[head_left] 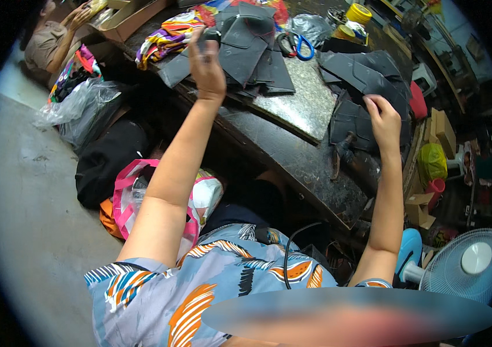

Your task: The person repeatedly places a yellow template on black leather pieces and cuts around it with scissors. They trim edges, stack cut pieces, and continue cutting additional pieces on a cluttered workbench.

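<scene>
Over the left pile of flat black pieces [246, 55], which look like leather or vinyl, my left hand [206, 72] is raised with its fingers stretched out. No held object shows in it. My right hand [385, 121] is at the right pile of black pieces [364, 66]. Its fingers are bent and closed, the tips at the pile's edge; what they hold, if anything, is hidden. Between the piles lies a speckled stone slab [301, 107]. Scissors with blue handles [304, 47] rest at its far end. A dark tool [343, 153] lies below the right pile.
The dark worktable [281, 141] runs diagonally before me. Colourful cloth [171, 34] and a yellow tub [358, 14] stand toward the back. Bags [124, 196] sit by my left side, a fan [460, 263] by my right. Another person [52, 46] works at far left.
</scene>
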`<state>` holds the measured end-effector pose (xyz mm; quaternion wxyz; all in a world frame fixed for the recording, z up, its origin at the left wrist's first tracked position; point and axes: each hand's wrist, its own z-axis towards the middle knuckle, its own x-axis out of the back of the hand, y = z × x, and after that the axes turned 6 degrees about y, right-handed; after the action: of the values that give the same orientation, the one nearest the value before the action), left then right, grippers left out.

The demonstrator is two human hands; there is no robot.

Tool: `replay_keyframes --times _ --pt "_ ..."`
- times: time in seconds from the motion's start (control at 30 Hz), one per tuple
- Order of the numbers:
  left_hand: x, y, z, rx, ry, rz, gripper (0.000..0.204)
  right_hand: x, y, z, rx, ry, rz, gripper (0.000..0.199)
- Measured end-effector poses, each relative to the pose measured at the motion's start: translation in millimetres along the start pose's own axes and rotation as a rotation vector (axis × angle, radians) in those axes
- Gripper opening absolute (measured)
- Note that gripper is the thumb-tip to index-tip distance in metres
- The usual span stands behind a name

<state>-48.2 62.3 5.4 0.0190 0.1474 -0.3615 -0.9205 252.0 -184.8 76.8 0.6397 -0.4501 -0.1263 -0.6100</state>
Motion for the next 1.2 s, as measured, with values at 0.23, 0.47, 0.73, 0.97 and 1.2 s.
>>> replay_keyframes --times 0.23,0.47,0.73,0.97,1.2 --pt "-17 10 -43 -0.206 -0.36 0.688 0.054 -155 -44 108 -0.006 -0.114 0.154 0.03" --pt "-14 8 -46 -0.35 -0.303 0.651 0.061 -222 -41 158 -0.22 -0.347 -0.378 0.051" --pt "-25 44 -14 -0.377 -0.574 0.94 0.071 -203 -20 171 -0.549 -0.277 0.329 0.034" --pt "-65 32 28 -0.459 -0.465 0.839 0.045 -148 -32 116 -0.646 -0.327 1.212 0.015" --pt "-63 19 7 -0.432 -0.535 0.842 0.049 -165 -87 67 -0.698 -0.398 1.029 0.03"
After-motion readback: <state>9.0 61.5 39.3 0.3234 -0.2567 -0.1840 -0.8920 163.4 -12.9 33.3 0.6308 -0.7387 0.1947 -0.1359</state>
